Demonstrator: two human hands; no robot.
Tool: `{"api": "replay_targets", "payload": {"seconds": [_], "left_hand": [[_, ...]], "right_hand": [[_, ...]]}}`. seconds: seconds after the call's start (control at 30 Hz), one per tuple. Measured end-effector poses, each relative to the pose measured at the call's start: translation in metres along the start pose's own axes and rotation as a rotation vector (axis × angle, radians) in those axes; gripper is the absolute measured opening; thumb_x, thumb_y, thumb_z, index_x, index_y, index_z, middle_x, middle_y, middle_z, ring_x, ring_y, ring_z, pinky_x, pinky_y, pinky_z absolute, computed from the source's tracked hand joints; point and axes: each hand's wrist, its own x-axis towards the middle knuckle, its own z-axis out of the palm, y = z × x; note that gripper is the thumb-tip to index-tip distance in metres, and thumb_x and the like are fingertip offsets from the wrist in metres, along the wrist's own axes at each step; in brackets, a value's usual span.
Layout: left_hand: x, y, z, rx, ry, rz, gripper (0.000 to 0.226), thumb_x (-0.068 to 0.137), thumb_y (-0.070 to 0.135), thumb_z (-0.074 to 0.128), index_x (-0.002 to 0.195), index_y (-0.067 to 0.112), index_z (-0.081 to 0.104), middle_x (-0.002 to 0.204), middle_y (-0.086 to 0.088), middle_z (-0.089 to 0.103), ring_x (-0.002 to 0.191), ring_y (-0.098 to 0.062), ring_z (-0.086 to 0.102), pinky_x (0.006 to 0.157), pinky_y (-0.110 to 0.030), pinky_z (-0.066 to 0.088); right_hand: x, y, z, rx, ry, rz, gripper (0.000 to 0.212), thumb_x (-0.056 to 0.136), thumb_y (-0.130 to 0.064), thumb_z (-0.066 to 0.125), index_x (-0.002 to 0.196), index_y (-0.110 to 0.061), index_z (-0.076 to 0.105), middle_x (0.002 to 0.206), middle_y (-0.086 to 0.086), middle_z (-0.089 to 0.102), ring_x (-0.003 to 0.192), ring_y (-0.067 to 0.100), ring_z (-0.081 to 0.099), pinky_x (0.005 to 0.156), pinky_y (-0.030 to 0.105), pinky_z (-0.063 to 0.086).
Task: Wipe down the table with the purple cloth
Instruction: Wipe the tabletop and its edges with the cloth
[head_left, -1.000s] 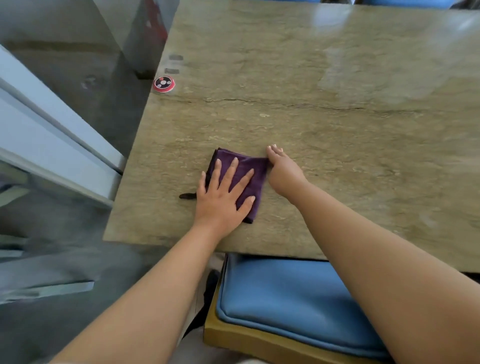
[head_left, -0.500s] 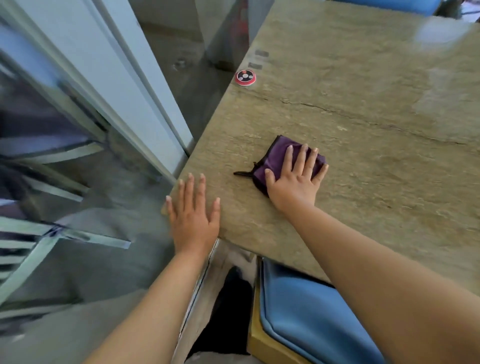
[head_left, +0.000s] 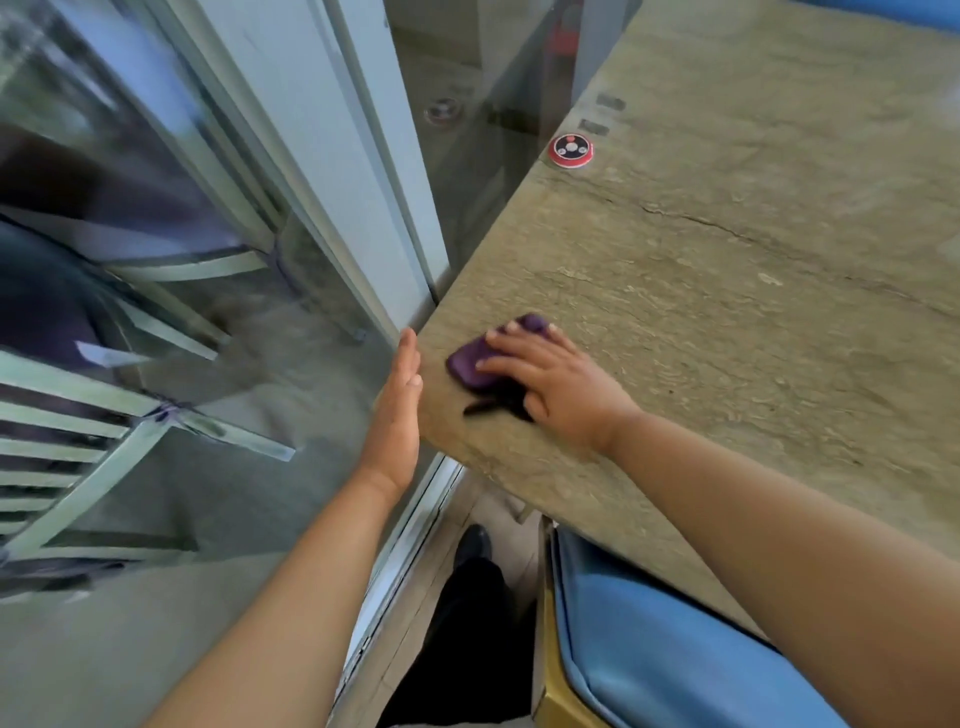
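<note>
The folded purple cloth (head_left: 475, 361) lies on the stone-patterned table (head_left: 753, 322) close to its near left corner. My right hand (head_left: 556, 382) presses flat on top of the cloth, fingers spread, covering most of it; a dark tag sticks out from under the palm. My left hand (head_left: 397, 415) is off the tabletop, held edge-on with straight fingers against the table's left edge, beside the cloth. It holds nothing.
A round red and black call button (head_left: 570, 150) sits by the table's left edge farther away. A glass wall with a pale frame (head_left: 363, 182) runs along the left side. A blue cushioned chair (head_left: 665, 649) stands under the near edge.
My right hand has slid the cloth left toward the table's corner. My left hand turned from flat on the corner to upright against the left edge. The view swung further left.
</note>
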Motion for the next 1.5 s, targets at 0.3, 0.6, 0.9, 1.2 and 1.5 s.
{"api": "replay_targets", "payload": {"seconds": [0.3, 0.6, 0.9, 1.2, 1.5], "left_hand": [[0.003, 0.007, 0.009, -0.086, 0.111, 0.037, 0.051, 0.101, 0.028, 0.025, 0.151, 0.032, 0.015, 0.161, 0.009, -0.009, 0.140, 0.007, -0.002, 0.123, -0.034, 0.002], [-0.006, 0.010, 0.053, 0.721, 0.026, 0.144, 0.056, 0.092, 0.045, 0.021, 0.145, 0.035, 0.037, 0.161, 0.005, 0.014, 0.149, -0.016, -0.006, 0.113, -0.047, -0.020], [-0.001, 0.025, 0.099, 0.694, -0.018, 0.166, 0.051, 0.097, 0.041, 0.022, 0.145, 0.030, 0.038, 0.159, 0.007, 0.021, 0.149, -0.010, 0.001, 0.115, -0.049, -0.016], [0.004, 0.027, 0.159, 1.045, -0.376, 0.231, 0.057, 0.100, 0.049, 0.011, 0.153, 0.035, -0.004, 0.159, 0.018, -0.016, 0.143, -0.011, -0.028, 0.107, -0.054, -0.027], [0.008, 0.033, 0.164, 0.886, -0.294, 0.184, 0.048, 0.103, 0.037, 0.015, 0.151, 0.040, 0.018, 0.160, 0.022, 0.001, 0.147, -0.005, -0.015, 0.112, -0.054, -0.021]], "right_hand": [[0.016, -0.082, 0.037, -0.146, 0.009, 0.116, 0.061, 0.087, -0.038, 0.032, 0.147, -0.037, 0.025, 0.160, 0.003, 0.012, 0.148, 0.024, 0.001, 0.119, 0.048, -0.003], [-0.068, 0.003, -0.002, -0.180, -0.010, 0.178, 0.053, 0.093, -0.033, 0.026, 0.145, -0.046, 0.023, 0.160, -0.010, 0.011, 0.147, 0.011, -0.002, 0.117, 0.041, -0.014], [-0.092, -0.030, 0.019, -0.253, -0.099, 0.047, 0.060, 0.095, -0.057, 0.025, 0.149, -0.030, 0.021, 0.160, 0.007, 0.009, 0.147, 0.025, -0.009, 0.115, 0.054, -0.014], [-0.158, 0.057, -0.015, -0.154, 0.196, 0.810, 0.055, 0.094, -0.060, 0.021, 0.147, -0.045, 0.015, 0.161, -0.007, 0.003, 0.148, 0.016, -0.006, 0.115, 0.045, -0.016], [-0.166, -0.015, 0.003, -0.197, -0.152, 0.296, 0.058, 0.093, -0.057, 0.015, 0.146, -0.045, -0.007, 0.157, 0.004, -0.020, 0.143, 0.030, -0.023, 0.114, 0.046, -0.018]]}}
